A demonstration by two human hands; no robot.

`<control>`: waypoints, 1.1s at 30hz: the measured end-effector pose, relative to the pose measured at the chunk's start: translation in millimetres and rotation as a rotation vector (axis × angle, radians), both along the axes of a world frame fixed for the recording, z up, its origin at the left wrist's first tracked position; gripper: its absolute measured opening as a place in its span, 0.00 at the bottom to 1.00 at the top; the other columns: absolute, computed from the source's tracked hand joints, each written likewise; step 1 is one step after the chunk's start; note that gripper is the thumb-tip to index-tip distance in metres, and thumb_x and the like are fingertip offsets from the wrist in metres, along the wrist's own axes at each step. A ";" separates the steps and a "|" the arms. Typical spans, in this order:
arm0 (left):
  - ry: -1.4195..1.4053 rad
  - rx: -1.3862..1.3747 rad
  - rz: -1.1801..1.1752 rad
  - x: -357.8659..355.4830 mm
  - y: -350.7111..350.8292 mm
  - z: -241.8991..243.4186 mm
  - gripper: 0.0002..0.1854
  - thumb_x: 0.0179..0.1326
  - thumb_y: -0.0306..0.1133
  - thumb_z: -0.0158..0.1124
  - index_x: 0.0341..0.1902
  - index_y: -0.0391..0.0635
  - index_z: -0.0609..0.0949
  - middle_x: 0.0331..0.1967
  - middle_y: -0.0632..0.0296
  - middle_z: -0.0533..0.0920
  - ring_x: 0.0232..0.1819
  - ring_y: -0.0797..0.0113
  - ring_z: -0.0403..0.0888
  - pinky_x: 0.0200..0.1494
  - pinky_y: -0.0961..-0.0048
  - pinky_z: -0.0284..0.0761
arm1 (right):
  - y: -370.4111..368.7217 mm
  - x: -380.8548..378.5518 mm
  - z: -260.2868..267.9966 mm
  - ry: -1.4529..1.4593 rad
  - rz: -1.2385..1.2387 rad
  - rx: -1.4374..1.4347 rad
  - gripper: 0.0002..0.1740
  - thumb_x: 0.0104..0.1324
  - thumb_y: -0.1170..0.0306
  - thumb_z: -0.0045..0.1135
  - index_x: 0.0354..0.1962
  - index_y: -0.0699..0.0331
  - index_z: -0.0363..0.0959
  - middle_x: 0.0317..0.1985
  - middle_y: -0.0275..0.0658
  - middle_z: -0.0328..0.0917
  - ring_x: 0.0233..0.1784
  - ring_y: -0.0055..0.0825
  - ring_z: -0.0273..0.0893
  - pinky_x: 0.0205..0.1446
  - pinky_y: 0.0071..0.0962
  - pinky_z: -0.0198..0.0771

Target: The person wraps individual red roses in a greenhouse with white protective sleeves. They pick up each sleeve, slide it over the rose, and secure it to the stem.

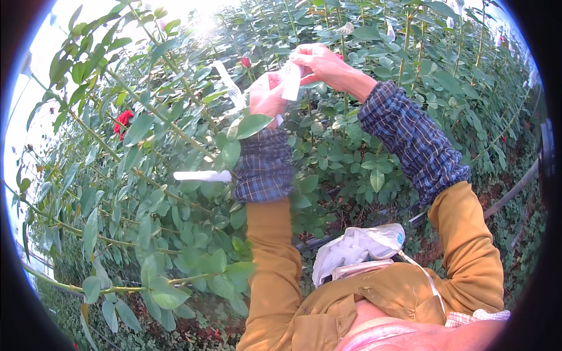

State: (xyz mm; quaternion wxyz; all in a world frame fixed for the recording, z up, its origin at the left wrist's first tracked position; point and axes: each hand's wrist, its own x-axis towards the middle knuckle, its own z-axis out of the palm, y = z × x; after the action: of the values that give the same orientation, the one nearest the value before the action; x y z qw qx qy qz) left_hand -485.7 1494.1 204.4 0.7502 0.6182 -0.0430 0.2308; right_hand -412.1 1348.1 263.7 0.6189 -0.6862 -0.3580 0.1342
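High in the rose foliage, a white mesh bud net [290,81] is pinched between both of my hands. My left hand [266,98] grips its lower left side. From the upper right, the thumb and fingers of my right hand [322,66] hold the top of the net. Whether a bud sits inside it cannot be made out. Just left of my hands rises a red rosebud [246,62]. Another white mesh net [230,84] stands beside my left hand, slanting among the leaves. A bit of red petal shows behind my right hand.
Long thorny rose stems [153,115] arch across the left side, and leaves overlap my left wrist. Left of my forearm lies a white net [202,176]. A red rose [124,123] blooms farther left. At my waist hangs a white bag [358,248] on a strap.
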 end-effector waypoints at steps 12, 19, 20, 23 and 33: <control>-0.159 0.202 0.957 58.7 37.7 -32.4 0.08 0.51 0.23 0.63 0.30 0.41 0.71 0.24 0.63 0.73 0.23 0.73 0.70 0.27 0.74 0.68 | 83.9 30.7 -15.7 -0.820 -0.348 -0.251 0.14 0.53 0.67 0.54 0.35 0.69 0.71 0.34 0.57 0.77 0.38 0.56 0.76 0.43 0.42 0.72; -0.334 -0.125 0.960 103.0 63.9 -46.9 0.13 0.63 0.26 0.53 0.50 0.36 0.69 0.36 0.56 0.76 0.36 0.69 0.76 0.31 0.73 0.75 | 119.6 49.1 -27.9 -0.604 -0.242 -0.220 0.27 0.54 0.68 0.54 0.52 0.72 0.66 0.46 0.58 0.74 0.51 0.52 0.73 0.54 0.39 0.68; -0.364 -0.130 0.967 103.9 72.5 -46.3 0.15 0.66 0.29 0.49 0.54 0.35 0.68 0.36 0.55 0.77 0.33 0.70 0.78 0.25 0.75 0.75 | 126.1 44.3 -25.3 -0.547 -0.180 -0.118 0.28 0.54 0.69 0.54 0.52 0.73 0.66 0.49 0.59 0.73 0.54 0.52 0.72 0.56 0.37 0.67; -0.179 -0.128 0.647 82.1 49.8 -27.5 0.12 0.68 0.29 0.47 0.50 0.34 0.72 0.34 0.54 0.79 0.25 0.72 0.78 0.17 0.77 0.71 | 118.5 59.0 -37.6 -0.516 -0.214 -0.077 0.25 0.54 0.69 0.53 0.50 0.74 0.69 0.49 0.60 0.73 0.55 0.51 0.72 0.57 0.36 0.66; -0.265 -0.149 0.674 88.9 57.9 -29.9 0.11 0.67 0.31 0.50 0.44 0.35 0.74 0.28 0.54 0.81 0.13 0.70 0.76 0.10 0.78 0.68 | 121.6 53.5 -39.2 -0.384 -0.127 0.118 0.15 0.56 0.73 0.52 0.41 0.70 0.74 0.38 0.53 0.79 0.43 0.44 0.79 0.46 0.34 0.72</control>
State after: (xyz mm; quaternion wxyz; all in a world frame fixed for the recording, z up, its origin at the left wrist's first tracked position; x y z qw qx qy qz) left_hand -396.8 1552.0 174.5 0.6627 0.5062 0.0832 0.5456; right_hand -358.6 1469.7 224.5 0.5857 -0.6827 -0.4328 -0.0597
